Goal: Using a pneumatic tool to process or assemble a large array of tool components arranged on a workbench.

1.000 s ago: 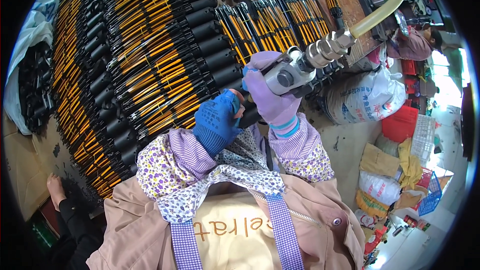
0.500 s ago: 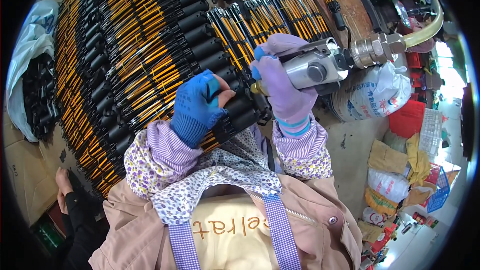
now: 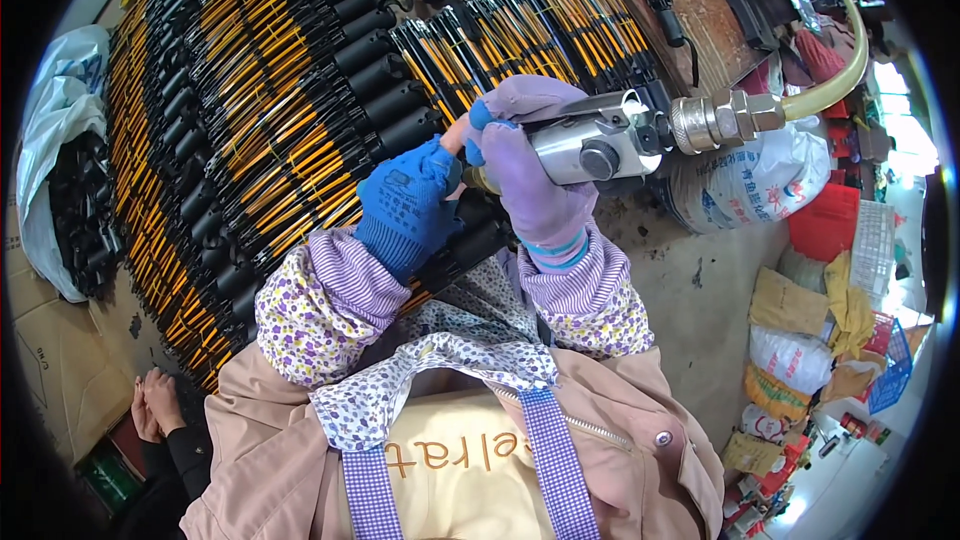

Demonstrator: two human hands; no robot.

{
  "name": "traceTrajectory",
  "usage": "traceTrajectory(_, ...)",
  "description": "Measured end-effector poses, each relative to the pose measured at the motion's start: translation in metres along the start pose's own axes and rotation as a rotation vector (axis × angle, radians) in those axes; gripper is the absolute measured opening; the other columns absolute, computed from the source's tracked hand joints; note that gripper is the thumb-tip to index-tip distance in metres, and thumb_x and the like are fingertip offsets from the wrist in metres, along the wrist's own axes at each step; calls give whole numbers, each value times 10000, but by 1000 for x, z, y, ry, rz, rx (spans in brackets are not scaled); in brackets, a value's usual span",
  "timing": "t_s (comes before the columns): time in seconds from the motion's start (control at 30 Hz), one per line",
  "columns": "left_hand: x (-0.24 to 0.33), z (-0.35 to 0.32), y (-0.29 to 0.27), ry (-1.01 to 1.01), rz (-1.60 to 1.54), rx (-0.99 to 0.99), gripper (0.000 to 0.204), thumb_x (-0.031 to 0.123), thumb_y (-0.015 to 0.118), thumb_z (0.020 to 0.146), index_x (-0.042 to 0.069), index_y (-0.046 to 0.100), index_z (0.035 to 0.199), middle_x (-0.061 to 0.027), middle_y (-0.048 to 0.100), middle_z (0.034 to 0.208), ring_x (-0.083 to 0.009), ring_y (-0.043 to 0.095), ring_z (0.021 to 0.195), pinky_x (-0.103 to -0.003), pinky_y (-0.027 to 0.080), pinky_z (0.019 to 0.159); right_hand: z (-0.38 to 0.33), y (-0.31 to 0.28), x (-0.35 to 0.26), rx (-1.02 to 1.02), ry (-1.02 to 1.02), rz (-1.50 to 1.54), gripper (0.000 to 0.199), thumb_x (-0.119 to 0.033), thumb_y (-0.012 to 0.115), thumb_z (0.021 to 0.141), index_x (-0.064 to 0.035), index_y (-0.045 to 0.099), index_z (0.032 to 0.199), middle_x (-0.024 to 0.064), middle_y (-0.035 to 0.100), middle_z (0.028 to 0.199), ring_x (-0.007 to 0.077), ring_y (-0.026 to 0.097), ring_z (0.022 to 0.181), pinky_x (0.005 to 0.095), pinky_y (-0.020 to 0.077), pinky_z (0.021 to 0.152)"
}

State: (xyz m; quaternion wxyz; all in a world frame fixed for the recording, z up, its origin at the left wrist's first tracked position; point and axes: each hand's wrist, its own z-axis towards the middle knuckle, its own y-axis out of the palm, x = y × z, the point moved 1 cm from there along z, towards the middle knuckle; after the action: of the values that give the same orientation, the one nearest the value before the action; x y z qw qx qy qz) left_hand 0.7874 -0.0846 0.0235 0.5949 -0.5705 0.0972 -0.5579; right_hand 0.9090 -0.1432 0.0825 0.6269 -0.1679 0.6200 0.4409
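My right hand point(image 3: 530, 165), in a purple glove with blue fingertips, is wrapped round a silver air-powered driver point(image 3: 588, 148). The tool lies nearly level, its working end toward my left hand. My left hand point(image 3: 408, 205), in a blue glove with bare fingertips, is closed right at that end. What its fingers hold is hidden behind the glove. Beneath both hands lies a black handle point(image 3: 470, 245). Rows of folded umbrella frames point(image 3: 285, 155) with orange ribs and black handles point(image 3: 408, 132) spread ahead and to the left.
An air hose point(image 3: 850, 50) curves from the driver's brass-and-steel coupling. More frames point(image 3: 540, 25) lie bundled at the far side. A white sack point(image 3: 750, 180) stands at right, a plastic bag of black parts point(image 3: 75, 170) at left. Another person's hands point(image 3: 157, 405) show lower left.
My right hand and the driver have moved left, up against my left hand. The left hand has shifted slightly right, its bare fingers now at the tool's end. The other person's hands moved slightly.
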Motion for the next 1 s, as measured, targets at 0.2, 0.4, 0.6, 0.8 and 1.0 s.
traceTrajectory(0.2, 2, 4, 0, 75, -39, 100, 635, 100, 708, 692, 136, 518, 1297, -41, 639, 828, -216, 622, 640, -300, 470, 551, 3, -5, 10, -28, -68, -73, 234, 14, 649, 687, -18, 620, 916, 75, 634, 878, 149, 575, 733, 267, 492, 706)
traceTrajectory(0.4, 0, 3, 0, 8, -16, -10, 397, 164, 721, 729, 113, 625, 1111, -57, 691, 1011, -267, 663, 728, -324, 515, 614, 5, -4, 11, -77, -122, -45, 244, 7, 658, 687, -20, 618, 926, 75, 636, 888, 150, 578, 744, 260, 489, 712)
traceTrajectory(0.6, -4, 2, 1, 27, -30, -30, 367, 167, 733, 716, 116, 641, 1067, -56, 694, 983, -270, 660, 706, -327, 511, 590, 2, -4, 14, -69, -180, -53, 255, 15, 658, 687, -20, 610, 935, 78, 641, 895, 150, 585, 744, 258, 492, 710)
traceTrajectory(0.8, -1, 2, -6, 20, -85, 12, 328, 172, 744, 693, 112, 646, 1000, -56, 668, 928, -269, 632, 703, -339, 498, 599, -1, -1, 10, -56, -153, -110, 265, 42, 650, 694, -20, 605, 948, 76, 646, 880, 149, 593, 730, 253, 496, 700)
traceTrajectory(1.0, -13, -17, -14, 49, 121, 2, 441, 202, 766, 613, 124, 614, 1019, -44, 557, 921, -250, 546, 801, -364, 454, 677, -7, -4, 12, -3, -85, -108, 222, 37, 583, 732, -12, 613, 947, 108, 648, 790, 168, 616, 653, 254, 514, 599)
